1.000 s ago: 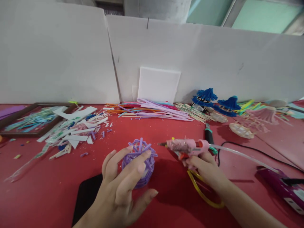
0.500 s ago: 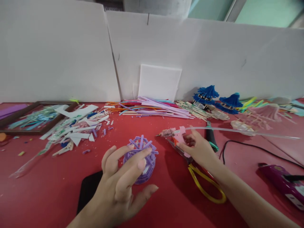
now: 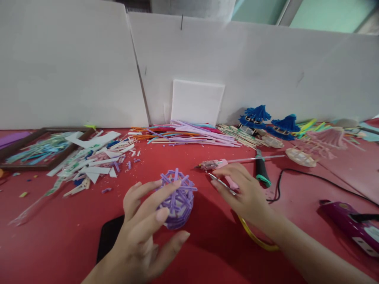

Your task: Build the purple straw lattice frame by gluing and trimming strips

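A small round basket-like piece of purple fuzzy strips (image 3: 180, 201) stands on the red table, strips crossing over its top. My left hand (image 3: 148, 225) is at its left side, fingers spread, with fingertips over or lightly on the top strips; whether they press is unclear. My right hand (image 3: 244, 189) is closed around the scissors, whose metal blades (image 3: 219, 182) show between thumb and forefinger. Their yellow handle (image 3: 257, 238) runs out below that hand. Just beyond the fingers lies a pink glue gun (image 3: 211, 165) with a clear glue stick (image 3: 254, 158) in its back.
Behind lie chenille stems (image 3: 201, 136). Blue roofed models (image 3: 256, 116) and a pink one (image 3: 325, 140) stand at right. A green-black-handled tool (image 3: 262, 171), black cord (image 3: 322, 181) and purple power strip (image 3: 352, 227) lie right; scraps (image 3: 97, 161) and a black phone-like slab (image 3: 109, 236) left.
My right hand has let go of the glue gun, now lying on the table, and moved down onto the scissors. My left hand has shifted slightly left and down.
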`<state>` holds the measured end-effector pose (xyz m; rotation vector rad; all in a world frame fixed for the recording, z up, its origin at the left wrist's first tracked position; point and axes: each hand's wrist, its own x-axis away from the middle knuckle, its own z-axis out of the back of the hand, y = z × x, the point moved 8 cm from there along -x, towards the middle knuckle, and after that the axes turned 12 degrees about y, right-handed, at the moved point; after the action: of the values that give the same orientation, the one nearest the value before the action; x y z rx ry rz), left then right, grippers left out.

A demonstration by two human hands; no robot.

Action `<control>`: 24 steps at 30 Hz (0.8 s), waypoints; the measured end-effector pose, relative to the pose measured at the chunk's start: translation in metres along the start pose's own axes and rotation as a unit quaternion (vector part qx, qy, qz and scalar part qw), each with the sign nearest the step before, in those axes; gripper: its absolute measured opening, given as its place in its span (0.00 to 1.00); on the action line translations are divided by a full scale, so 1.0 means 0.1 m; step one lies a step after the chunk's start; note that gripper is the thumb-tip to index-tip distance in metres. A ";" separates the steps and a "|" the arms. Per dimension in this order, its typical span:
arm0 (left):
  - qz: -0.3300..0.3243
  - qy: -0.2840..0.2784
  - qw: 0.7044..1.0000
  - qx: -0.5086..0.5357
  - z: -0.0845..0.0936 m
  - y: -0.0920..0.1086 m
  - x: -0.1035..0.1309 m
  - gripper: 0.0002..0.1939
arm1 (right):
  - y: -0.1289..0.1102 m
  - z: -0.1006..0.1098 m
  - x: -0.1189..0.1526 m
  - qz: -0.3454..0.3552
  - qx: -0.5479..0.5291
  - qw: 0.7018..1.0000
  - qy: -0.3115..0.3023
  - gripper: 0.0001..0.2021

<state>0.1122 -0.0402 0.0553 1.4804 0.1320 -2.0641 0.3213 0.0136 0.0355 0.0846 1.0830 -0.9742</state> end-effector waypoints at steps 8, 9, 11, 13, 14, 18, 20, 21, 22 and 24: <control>0.009 -0.013 1.000 -0.006 0.06 -0.15 0.03 0.46 | -0.53 -0.10 -0.12 0.160 -0.130 0.979 0.005 0.08; 0.005 -0.016 1.000 -0.007 0.05 -0.14 0.03 0.46 | -0.53 -0.11 -0.11 0.160 -0.137 0.978 0.008 0.08; -0.004 -0.021 1.000 -0.015 0.04 -0.13 0.04 0.45 | -0.52 -0.10 -0.10 0.157 -0.144 0.977 0.017 0.10; -0.010 -0.027 0.999 -0.029 0.03 -0.12 0.05 0.44 | -0.49 -0.09 -0.09 0.148 -0.138 0.979 0.026 0.09; -0.012 -0.027 0.999 -0.036 0.03 -0.11 0.05 0.43 | -0.48 -0.09 -0.09 0.142 -0.133 0.980 0.029 0.09; -0.007 -0.027 0.998 -0.048 0.02 -0.11 0.04 0.43 | -0.46 -0.09 -0.09 0.137 -0.139 0.980 0.029 0.09; -0.010 -0.028 0.999 -0.045 0.02 -0.11 0.04 0.43 | -0.47 -0.09 -0.09 0.144 -0.147 0.978 0.030 0.09; -0.011 -0.029 0.999 -0.044 0.02 -0.10 0.03 0.43 | -0.48 -0.08 -0.09 0.149 -0.147 0.977 0.032 0.09; -0.011 -0.029 0.999 -0.042 0.02 -0.10 0.03 0.43 | -0.48 -0.08 -0.09 0.153 -0.147 0.977 0.034 0.09; -0.008 -0.030 0.999 -0.042 0.02 -0.10 0.03 0.43 | -0.49 -0.08 -0.08 0.159 -0.147 0.976 0.033 0.09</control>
<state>0.1047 -0.0337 0.0504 1.3696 0.2047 -2.0864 0.2799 -0.0069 0.0566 0.0455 1.2223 -0.5209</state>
